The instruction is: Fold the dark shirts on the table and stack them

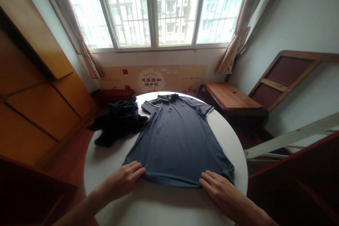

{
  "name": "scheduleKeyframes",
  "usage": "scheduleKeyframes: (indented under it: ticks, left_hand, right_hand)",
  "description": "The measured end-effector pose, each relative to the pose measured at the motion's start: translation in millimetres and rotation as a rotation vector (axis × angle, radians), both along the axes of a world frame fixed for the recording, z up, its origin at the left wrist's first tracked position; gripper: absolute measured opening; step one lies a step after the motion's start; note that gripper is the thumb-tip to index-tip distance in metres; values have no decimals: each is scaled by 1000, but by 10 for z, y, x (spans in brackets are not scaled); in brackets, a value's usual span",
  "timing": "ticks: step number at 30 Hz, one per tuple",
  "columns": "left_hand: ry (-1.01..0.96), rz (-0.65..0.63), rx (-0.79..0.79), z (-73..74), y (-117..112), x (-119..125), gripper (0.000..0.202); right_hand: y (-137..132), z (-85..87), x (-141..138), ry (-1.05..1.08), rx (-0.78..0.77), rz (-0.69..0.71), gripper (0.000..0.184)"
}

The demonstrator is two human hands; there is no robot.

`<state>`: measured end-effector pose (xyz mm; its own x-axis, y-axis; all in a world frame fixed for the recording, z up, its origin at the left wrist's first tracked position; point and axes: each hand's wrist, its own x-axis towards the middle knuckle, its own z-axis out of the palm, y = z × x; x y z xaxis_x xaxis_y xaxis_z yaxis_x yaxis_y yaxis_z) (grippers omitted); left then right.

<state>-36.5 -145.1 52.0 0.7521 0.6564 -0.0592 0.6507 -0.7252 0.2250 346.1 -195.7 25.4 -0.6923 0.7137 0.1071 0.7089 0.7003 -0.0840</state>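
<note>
A dark blue-grey polo shirt [180,141] lies spread out, front side up, with its collar at the far side and its hem towards me. White piping edges the collar and the short sleeves. At the hem's left end, my left hand [128,176] is closed on the fabric. My right hand [214,185] grips the hem near its right end, fingers curled over the cloth. The hem between both hands is drawn fairly straight, and a bit of fabric bunches up to the right of my right hand.
The shirt rests on a round white table [111,162]. A heap of black clothing [119,120] sits at the table's left. Beyond the table stand a low wooden table [233,95] and a window wall. A pale metal frame [296,136] reaches in from the right.
</note>
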Motion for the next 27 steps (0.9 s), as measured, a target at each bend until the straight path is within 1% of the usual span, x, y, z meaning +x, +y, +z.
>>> scheduleKeyframes:
  ticks: [2, 4, 6, 7, 8, 9, 11, 13, 14, 16, 18, 19, 21, 24, 27]
  left_hand:
    - [1, 14, -74, 92, -121, 28, 32]
    - [3, -29, -179, 244, -227, 64, 21]
    - [0, -132, -274, 394, -227, 133, 11]
    - [-15, -173, -288, 446, -162, 194, 10]
    - [-38, -192, -272, 476, -45, 277, 13]
    - [-67, -182, -228, 477, 124, 386, 19]
    - [-127, -89, -77, 401, 590, 670, 30]
    - [-176, 39, 59, 246, 1152, 1002, 28]
    - [-179, 104, 112, 157, 1432, 1163, 26]
    - [-136, 239, 195, -11, 1925, 1432, 30]
    - [-108, 310, 232, -137, 2286, 1600, 31]
    - [-100, 332, 243, -182, 2416, 1647, 31]
    - [-91, 362, 258, -234, 2606, 1696, 30]
    - [-90, 413, 297, -215, 2842, 1759, 28]
    - [-114, 446, 361, -91, 3145, 1897, 30]
  right_hand:
    - [-110, 102, 19, 20, -81, 0, 32]
    - [-191, 291, 42, 59, -191, -24, 29]
    - [-144, 507, 48, 103, -300, -25, 18]
    - [-51, 600, 35, 123, -333, -19, 14]
    - [91, 669, 6, 146, -341, -13, 13]
    - [274, 709, -41, 176, -324, -10, 14]
    - [711, 695, -194, 213, -237, -28, 20]
    - [1123, 580, -410, 217, -156, -27, 31]
    - [1279, 501, -530, 172, -134, -11, 38]
    - [1453, 337, -754, 91, -154, 10, 54]
    - [1456, 198, -917, 53, -199, 7, 69]
    - [1417, 145, -966, 55, -218, 6, 74]
    - [1315, 76, -1004, 83, -246, 15, 83]
    - [1213, 52, -976, 129, -287, 30, 85]
    - [1192, 86, -943, 153, -311, 15, 83]
